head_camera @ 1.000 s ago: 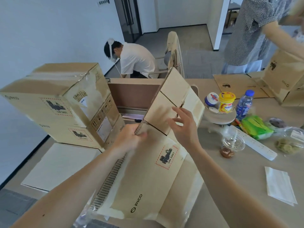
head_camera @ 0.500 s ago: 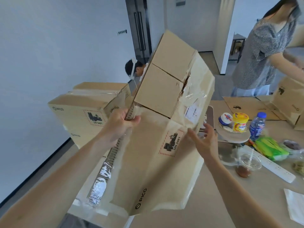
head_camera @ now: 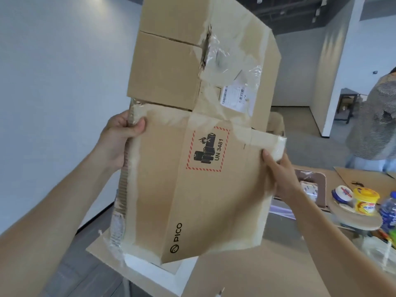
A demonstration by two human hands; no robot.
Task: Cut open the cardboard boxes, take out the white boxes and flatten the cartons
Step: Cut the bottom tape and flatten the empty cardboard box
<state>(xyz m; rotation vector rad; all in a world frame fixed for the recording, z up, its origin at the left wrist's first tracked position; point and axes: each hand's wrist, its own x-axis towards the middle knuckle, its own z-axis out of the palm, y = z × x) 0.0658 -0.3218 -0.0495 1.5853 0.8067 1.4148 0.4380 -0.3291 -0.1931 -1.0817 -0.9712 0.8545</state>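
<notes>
Head view: carton (head_camera: pixel 203 189) held up, long axis 12–6; left hand (head_camera: pixel 122 138) pinches 9 o'clock edge, right hand (head_camera: pixel 278 170) grips 3 o'clock edge.

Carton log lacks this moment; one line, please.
carton: collapsed, held up | left hand: grips left edge | right hand: grips right edge

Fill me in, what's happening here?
A person holds a cardboard carton up off the table with both hands. The left hand grips its corrugated left edge, and the right hand pinches the taped right edge. The carton's lower part looks flattened, while its upper end is box-shaped, with torn tape hanging. A white box lies below it. A second person stands at the far right.
</notes>
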